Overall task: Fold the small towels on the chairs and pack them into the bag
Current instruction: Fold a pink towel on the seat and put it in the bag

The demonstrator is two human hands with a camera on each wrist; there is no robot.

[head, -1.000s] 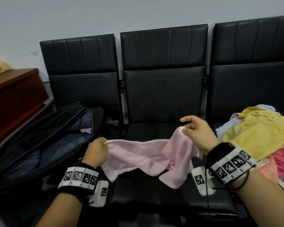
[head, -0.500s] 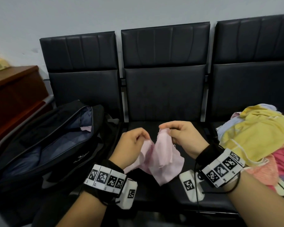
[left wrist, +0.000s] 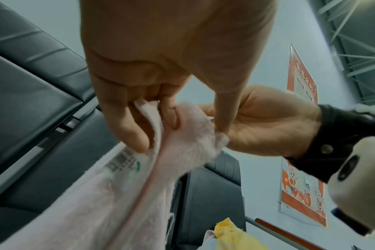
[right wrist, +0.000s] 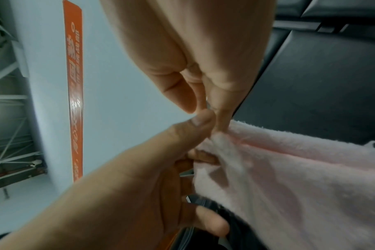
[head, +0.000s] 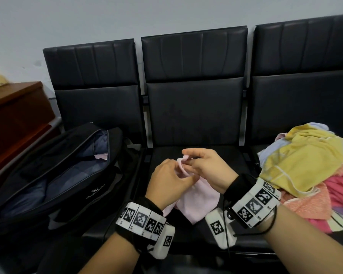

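A small pink towel [head: 196, 202] hangs doubled over the middle chair seat [head: 236, 161]. My left hand [head: 175, 167] and right hand [head: 188, 158] meet at its top edge, and each pinches a corner there. In the left wrist view the left fingers [left wrist: 137, 135] hold the pink towel [left wrist: 118, 194] just above its barcode label [left wrist: 122, 159]. The right wrist view shows the right fingertips [right wrist: 222, 125] pinching the towel [right wrist: 300, 177] beside the left thumb [right wrist: 201, 121]. The open black bag [head: 57, 175] lies on the left chair.
A loose heap of yellow, pink, orange and pale blue towels [head: 305, 165] covers the right chair. A bit of pink cloth [head: 101, 156] shows inside the bag. A brown wooden cabinet [head: 14, 115] stands at far left. The chair backs rise close behind the hands.
A second ago the hands held the towel stretched wide apart. They have come together, so the corners meet and the towel hangs folded in half.
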